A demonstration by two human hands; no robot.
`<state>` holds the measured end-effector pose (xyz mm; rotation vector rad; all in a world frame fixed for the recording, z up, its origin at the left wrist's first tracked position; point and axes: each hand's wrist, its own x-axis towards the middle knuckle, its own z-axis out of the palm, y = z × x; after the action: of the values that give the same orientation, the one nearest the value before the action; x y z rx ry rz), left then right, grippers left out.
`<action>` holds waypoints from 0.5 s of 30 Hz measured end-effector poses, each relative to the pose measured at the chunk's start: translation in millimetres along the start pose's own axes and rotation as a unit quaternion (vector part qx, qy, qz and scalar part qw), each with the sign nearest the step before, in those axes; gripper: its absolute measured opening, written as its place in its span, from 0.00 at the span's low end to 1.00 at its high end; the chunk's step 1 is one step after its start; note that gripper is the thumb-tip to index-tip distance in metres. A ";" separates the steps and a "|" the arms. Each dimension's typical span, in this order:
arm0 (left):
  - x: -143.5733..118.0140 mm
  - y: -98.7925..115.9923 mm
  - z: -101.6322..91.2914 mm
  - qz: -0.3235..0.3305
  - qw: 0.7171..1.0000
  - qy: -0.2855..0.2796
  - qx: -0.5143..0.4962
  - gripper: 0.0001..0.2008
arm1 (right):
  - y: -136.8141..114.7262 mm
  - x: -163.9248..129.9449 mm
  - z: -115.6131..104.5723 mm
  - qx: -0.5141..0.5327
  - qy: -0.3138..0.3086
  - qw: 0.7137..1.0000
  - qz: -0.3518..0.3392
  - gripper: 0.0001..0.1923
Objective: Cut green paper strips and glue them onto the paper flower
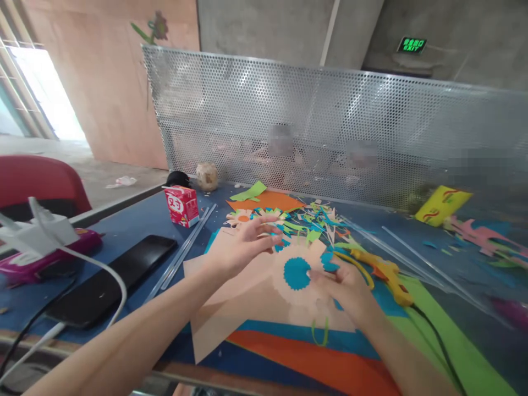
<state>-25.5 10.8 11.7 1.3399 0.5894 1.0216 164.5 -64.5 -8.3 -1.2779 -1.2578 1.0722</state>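
A pale peach craft flower (284,294) with a scalloped blue centre (296,273) is in front of me, over peach sheets. My right hand (346,283) pinches its right edge, with the thumb at the rim of the blue centre. A blue scalloped piece (329,262) shows beside my right fingers. Above the flower's upper left, my left hand (256,239) is open, fingers loosely bent and apart, with nothing visible in it. Just beyond its fingers lies a smaller flower with an orange centre (243,218). Below the flower, a thin green strip (320,333) forms a loop.
A yellow glue gun (383,272) with a black cord lies to the right. Paper scraps (322,217) cover the back middle. On the left are a phone (119,275), clear sticks (185,247), a red box (181,205) and a purple power strip (84,240). A perforated metal screen (256,115) borders the table.
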 end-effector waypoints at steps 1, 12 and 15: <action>0.9 -0.5 0.5 0.013 1.000 0.011 0.006 0.20 | 1.8 2.5 -0.3 0.000 -0.013 1.000 0.002 0.23; 3.0 -5.6 0.1 0.048 0.997 0.058 0.035 0.19 | 2.4 23.5 5.6 -0.022 -0.100 0.995 -0.002 0.21; 3.4 -4.1 0.5 0.044 0.996 0.070 0.041 0.19 | 0.6 26.7 7.6 -0.039 -0.114 0.993 -0.004 0.23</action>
<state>-22.4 13.8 8.6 1.3827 0.6880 1.1813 158.8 -37.4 -8.2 -1.2334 -1.4878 1.1989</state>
